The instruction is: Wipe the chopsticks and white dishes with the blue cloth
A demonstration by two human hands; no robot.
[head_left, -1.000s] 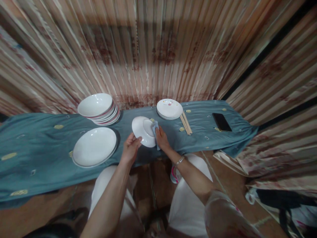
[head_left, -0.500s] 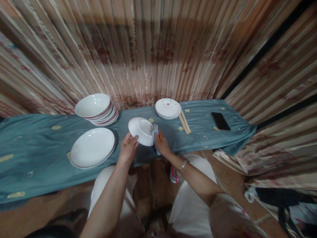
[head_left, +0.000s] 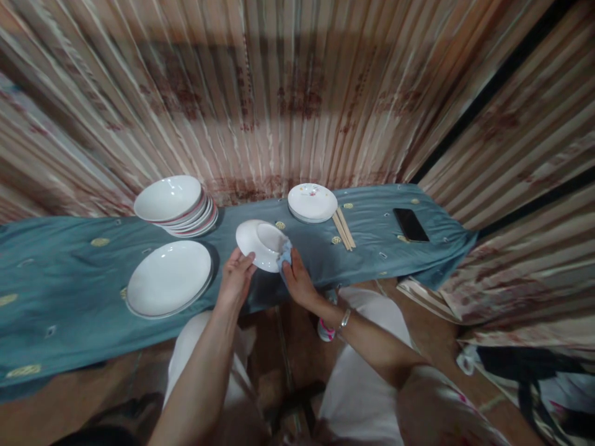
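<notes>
My left fingers (head_left: 248, 260) pinch the dish (head_left: 252, 241); my right fingers (head_left: 294, 257) grip the cloth (head_left: 284, 249), now more bunched than before: wiping seems ongoing.

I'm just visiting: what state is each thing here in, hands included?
Left hand: gripping the held dish
Right hand: holding the blue cloth
Held dish: tilted, underside showing
Blue cloth: bunched, against the dish's edge
Bowls: stacked, open side up
Large plates: stacked, face up
Small plates: stacked, face up
Chopsticks: lying together
Phone: lying flat
Tablecloth: wrinkled
</notes>
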